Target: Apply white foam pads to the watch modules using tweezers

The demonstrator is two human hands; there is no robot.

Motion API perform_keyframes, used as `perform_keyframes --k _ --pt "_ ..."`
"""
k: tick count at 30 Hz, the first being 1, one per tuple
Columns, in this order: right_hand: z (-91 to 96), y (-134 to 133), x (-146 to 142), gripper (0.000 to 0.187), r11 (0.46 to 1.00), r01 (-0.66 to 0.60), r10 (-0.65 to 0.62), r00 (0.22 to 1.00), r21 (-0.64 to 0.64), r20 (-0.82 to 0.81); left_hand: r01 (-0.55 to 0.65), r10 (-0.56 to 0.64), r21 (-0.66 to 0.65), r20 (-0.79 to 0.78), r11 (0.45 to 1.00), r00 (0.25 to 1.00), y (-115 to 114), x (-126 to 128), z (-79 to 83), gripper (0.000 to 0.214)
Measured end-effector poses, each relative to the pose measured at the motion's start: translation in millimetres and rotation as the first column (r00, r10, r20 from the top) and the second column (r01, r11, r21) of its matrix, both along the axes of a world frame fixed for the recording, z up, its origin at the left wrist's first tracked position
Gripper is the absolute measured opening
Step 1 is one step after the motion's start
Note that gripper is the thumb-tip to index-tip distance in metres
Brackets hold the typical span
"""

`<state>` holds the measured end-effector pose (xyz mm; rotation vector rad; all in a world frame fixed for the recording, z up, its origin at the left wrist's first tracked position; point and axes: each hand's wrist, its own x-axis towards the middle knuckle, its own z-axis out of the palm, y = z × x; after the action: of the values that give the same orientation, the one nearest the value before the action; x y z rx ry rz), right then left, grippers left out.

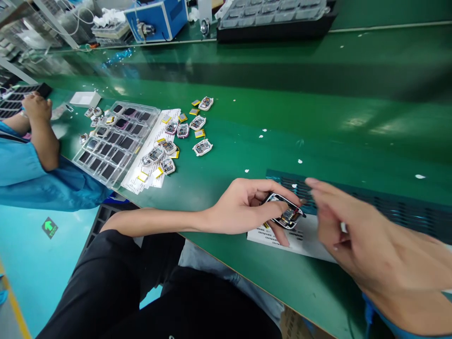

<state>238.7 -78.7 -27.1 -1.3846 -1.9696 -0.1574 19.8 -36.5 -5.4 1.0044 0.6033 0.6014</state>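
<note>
My left hand point(243, 207) is closed around a small watch-like device point(287, 214), its casing exposing a circuit board. The thumb presses on the board and the fingers wrap round the far edge and underneath. Just right of the device, my right hand point(360, 230) hovers slightly blurred. Its index finger and thumb are apart, and nothing shows between them. Beneath both hands lies a white printed sheet point(307, 242). A dark slotted strip point(391, 212) runs behind it, partly hidden by my right hand.
Several watch-like units point(203, 147) with yellow battery packs lie left of centre, some on printed sheets point(136, 179). Beyond them is a clear compartment tray point(113, 146). A co-worker's blue sleeve point(45, 169) is at far left. A blue box point(158, 21) and a black-based tray point(275, 30) stand behind.
</note>
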Motion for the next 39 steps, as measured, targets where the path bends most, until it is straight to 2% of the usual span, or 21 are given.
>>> perform_keyframes --k 2,3,5,7,9,11,13,17,21,26,29,32,39 --pt "3.7 4.0 5.1 0.075 0.979 0.161 -0.180 0.970 0.126 0.165 0.008 -0.008 0.014 0.005 1.000 1.000 -1.0 -0.8 0.5 0.009" --pt "6.0 6.7 6.3 0.073 0.960 0.234 -0.261 0.945 0.151 0.196 0.006 -0.007 0.020 0.005 1.000 1.000 -1.2 -1.1 0.1 0.010" --pt "10.1 11.9 6.4 0.071 0.951 0.288 -0.305 0.935 0.112 0.180 -0.009 0.009 0.026 0.004 1.000 1.000 -0.9 -1.3 -1.6 0.012" --pt "12.2 14.1 4.6 0.072 0.974 0.196 -0.216 0.957 0.117 0.195 -0.029 0.029 0.015 0.004 0.999 1.000 0.2 -1.2 -3.9 0.017" --pt "12.6 12.4 2.5 0.075 0.992 0.023 -0.057 0.960 0.126 0.273 -0.046 0.046 0.008 -0.003 0.999 0.999 1.6 -1.0 -5.6 0.021" --pt "12.3 8.0 1.5 0.078 0.987 -0.129 0.088 0.938 0.100 0.336 -0.057 0.057 0.019 -0.016 0.998 0.998 2.3 -1.1 -6.3 0.022" --pt "11.8 3.7 1.6 0.080 0.979 -0.196 0.164 0.922 0.058 0.350 -0.066 0.067 0.039 -0.030 0.997 0.997 2.2 -1.0 -6.2 0.018" --pt "10.4 1.2 4.0 0.081 0.984 -0.172 0.150 0.930 0.037 0.335 -0.046 0.048 0.045 -0.041 0.998 0.998 0.6 -0.3 -5.4 0.012" --pt "10.7 2.2 8.0 0.074 0.971 -0.236 0.218 0.929 0.026 0.298 -0.025 0.027 0.034 -0.048 0.999 0.998 -0.2 1.1 -5.4 0.013" --pt "13.7 -1.6 12.8 0.076 0.976 -0.217 0.214 0.923 -0.027 0.319 -0.077 0.081 0.051 -0.089 0.996 0.993 -0.1 3.1 -7.9 0.011" --pt "11.3 -1.1 10.4 0.076 0.969 -0.246 0.244 0.941 -0.021 0.234 -0.088 0.096 0.075 -0.098 0.993 0.991 -0.8 3.9 -11.3 0.011" --pt "7.9 0.7 5.1 0.076 0.952 -0.307 0.304 0.937 -0.010 0.175 -0.103 0.118 0.137 -0.110 0.985 0.987 -3.2 5.0 -16.1 0.014" --pt "11.1 -4.7 -3.7 0.070 0.969 -0.248 0.235 0.917 -0.002 0.322 -0.164 0.226 0.354 -0.142 0.921 0.964 -10.0 6.5 -18.4 0.015"
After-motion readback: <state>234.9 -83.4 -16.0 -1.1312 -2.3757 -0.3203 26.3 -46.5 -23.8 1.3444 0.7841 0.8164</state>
